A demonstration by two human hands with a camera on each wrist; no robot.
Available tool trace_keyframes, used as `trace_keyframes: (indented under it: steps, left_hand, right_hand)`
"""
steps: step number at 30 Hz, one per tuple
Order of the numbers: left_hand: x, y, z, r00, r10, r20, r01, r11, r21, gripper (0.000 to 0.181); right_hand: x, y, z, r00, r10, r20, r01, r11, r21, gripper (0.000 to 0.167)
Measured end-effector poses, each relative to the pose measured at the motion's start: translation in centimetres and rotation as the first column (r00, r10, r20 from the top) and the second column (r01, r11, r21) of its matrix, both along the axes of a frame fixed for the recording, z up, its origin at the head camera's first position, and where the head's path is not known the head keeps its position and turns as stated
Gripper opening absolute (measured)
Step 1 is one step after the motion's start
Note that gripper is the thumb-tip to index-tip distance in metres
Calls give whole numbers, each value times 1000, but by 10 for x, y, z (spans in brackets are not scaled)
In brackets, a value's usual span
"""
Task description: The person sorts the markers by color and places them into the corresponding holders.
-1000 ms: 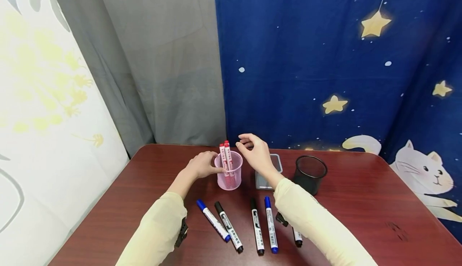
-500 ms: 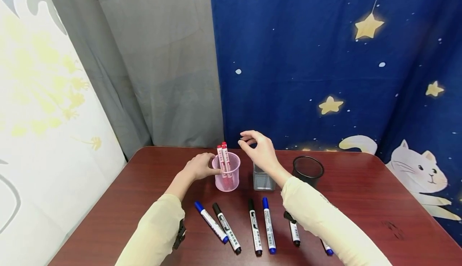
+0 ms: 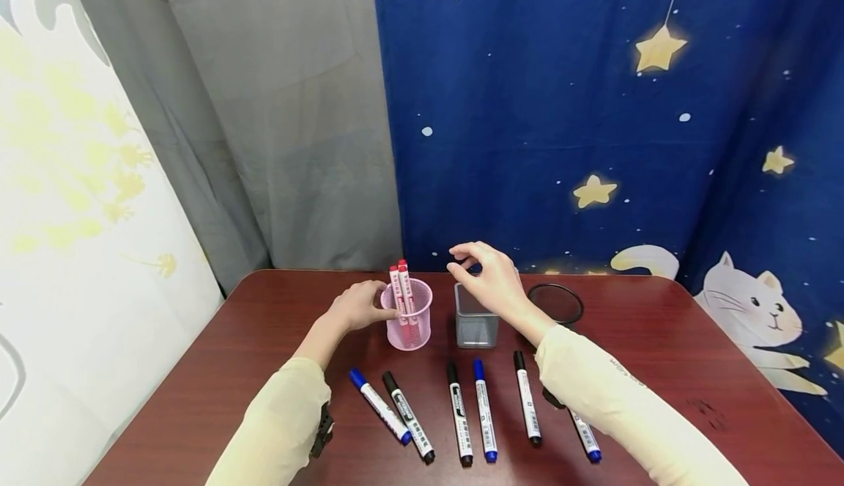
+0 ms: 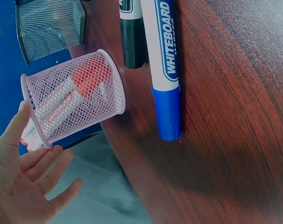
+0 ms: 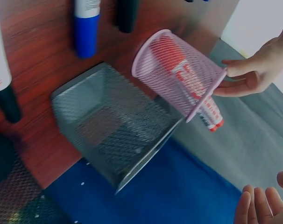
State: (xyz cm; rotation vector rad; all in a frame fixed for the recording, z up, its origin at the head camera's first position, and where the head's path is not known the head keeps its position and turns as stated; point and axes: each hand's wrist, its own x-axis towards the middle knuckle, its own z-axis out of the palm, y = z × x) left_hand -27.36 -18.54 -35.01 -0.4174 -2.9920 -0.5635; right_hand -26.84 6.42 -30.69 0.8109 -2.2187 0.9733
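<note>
My left hand [image 3: 356, 306] holds the rim of a pink mesh pen cup [image 3: 417, 333], thumb on the near side and fingers at the left. Two red-capped markers [image 3: 404, 292] stand in the cup, leaning left, their tops above the rim. To the right, my right hand [image 3: 491, 277] hovers above a grey square mesh holder [image 3: 476, 332], its fingers loosely bent and nothing between them. In the right wrist view, that holder [image 5: 104, 126] has no pens inside.
A black round mesh cup [image 3: 556, 286] stands right of the square holder, partly behind my right forearm. Several markers lie in front on the brown table [image 3: 659, 369], including a blue one [image 3: 486, 413] and a black one [image 3: 527, 398]. Curtains hang behind.
My right hand has moved right, away from the pink cup and over the square holder. My left hand keeps its hold on the rim. The head view has shifted slightly.
</note>
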Motion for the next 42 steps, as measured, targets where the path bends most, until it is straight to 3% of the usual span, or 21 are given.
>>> trace_keyframes:
  steps: [6,16,23,25,30,31,33,37,42]
  left_hand:
    - [1,-1,-1,1000,-9,-11,9,1000,10,66]
    - [3,-1,-3,1000,-6,-10,6,1000,18,66]
    - [9,-1,-2,1000,-1,-3,1,997,73,67]
    - [8,-3,-8,998,-28,-47,32,996,81,68]
    - [11,-5,-16,997,-57,-60,62,994,87,68]
    - [14,-3,-14,998,-47,-34,50,994,95,69]
    - [17,-5,-17,997,-55,-63,62,992,106,69]
    - [29,-9,-21,979,-84,-183,100,992,79,67]
    - [53,-13,-19,928,-190,-319,184,982,-51,56]
  right_hand:
    - [2,19,-7,999,-42,7,42,998,49,21]
    - [3,44,-27,993,-105,-51,111,985,132,23]
    - [3,55,-44,985,-155,-69,166,964,206,24]
    - [3,57,-50,982,-175,-67,186,955,232,25]
    - [2,60,-64,978,-202,-58,210,942,261,27]
    - [2,60,-66,977,-203,-61,212,941,263,27]
    - [2,60,-69,977,-203,-72,215,940,264,27]
    - [2,61,-74,976,-199,-92,217,940,265,27]
    - [-1,63,-78,972,-203,-115,227,939,259,27]
